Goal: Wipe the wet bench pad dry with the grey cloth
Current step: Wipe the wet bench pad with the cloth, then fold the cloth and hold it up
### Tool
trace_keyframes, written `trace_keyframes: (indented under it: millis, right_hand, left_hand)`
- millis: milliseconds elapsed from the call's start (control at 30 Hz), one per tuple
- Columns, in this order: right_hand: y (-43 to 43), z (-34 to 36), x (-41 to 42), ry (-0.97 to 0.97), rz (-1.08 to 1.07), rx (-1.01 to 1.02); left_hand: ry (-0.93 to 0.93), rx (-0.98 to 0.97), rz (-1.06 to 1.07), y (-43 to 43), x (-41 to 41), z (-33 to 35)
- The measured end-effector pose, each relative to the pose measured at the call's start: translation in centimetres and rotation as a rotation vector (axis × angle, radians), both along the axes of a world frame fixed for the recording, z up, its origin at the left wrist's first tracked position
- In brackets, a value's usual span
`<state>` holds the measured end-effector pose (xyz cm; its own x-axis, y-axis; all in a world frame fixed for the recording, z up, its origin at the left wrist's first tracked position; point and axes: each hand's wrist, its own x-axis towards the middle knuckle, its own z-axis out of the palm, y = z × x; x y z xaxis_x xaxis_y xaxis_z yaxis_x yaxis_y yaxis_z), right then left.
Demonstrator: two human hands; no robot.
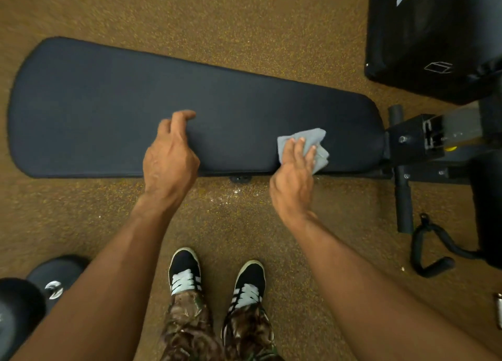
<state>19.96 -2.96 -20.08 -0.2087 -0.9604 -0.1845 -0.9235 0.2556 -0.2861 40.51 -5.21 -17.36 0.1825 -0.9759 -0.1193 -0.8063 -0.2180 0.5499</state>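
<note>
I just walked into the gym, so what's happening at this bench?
A person stands over the black bench pad. Their right hand presses the grey cloth flat against the pad's right end. Their left hand rests on the pad's near edge with fingers loosely bent, holding nothing.

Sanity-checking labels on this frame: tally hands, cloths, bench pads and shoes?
Hands: 2 (left hand, right hand)
Grey cloth: 1
Bench pad: 1
Shoes: 2
Total: 6
</note>
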Motion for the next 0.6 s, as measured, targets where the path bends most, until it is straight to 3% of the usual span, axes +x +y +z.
trace_keyframes:
  millis: [467,600]
  right_hand:
    - [0.9,0.7,18.0,-0.052,0.325,0.07]
    - [2.6,1.9,21.9,-0.171,0.602,0.055]
  left_hand:
    - [0.075,-0.157,0.205,2.1,11.0,-1.0]
    - [0.095,-0.111,0.186,1.7,13.0,-0.5]
